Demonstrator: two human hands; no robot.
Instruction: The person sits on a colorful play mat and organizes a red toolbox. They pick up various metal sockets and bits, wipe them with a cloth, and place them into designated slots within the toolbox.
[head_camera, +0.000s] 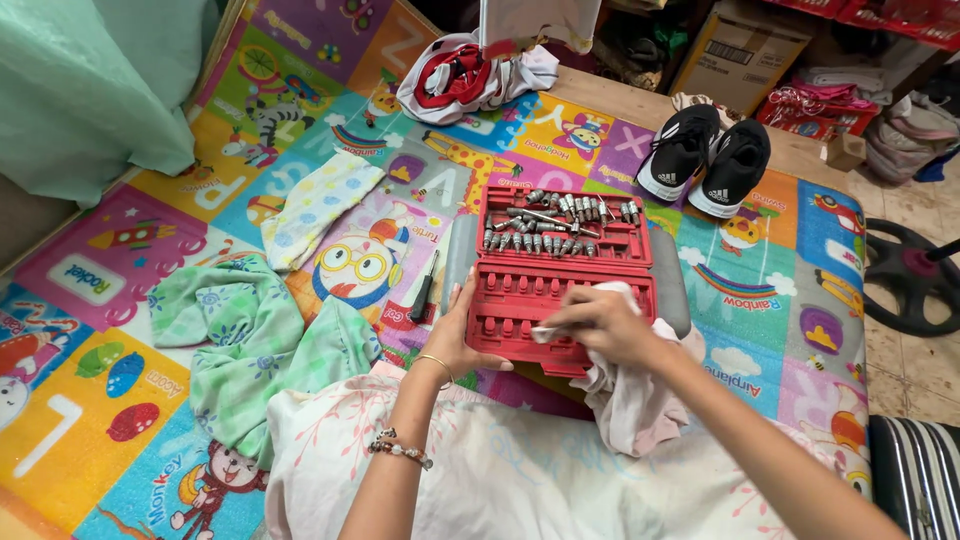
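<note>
Red socket case (560, 290) lies open on the play mat (150, 300), near tray empty, far tray full of loose sockets (555, 225); right hand (600, 322), fingers pinched together on a pale cloth (630, 400), presses it onto the near tray, while left hand (462, 335), fingers apart, flat against the tray's left edge, braces it. Judgement: wipe with short strokes toward the left hand, keeping the brace so the case cannot tip the sockets beyond the fingers. Free mat lies right of the fingers; a screwdriver (424, 290) just left, shoes (705, 155) well beyond.
</note>
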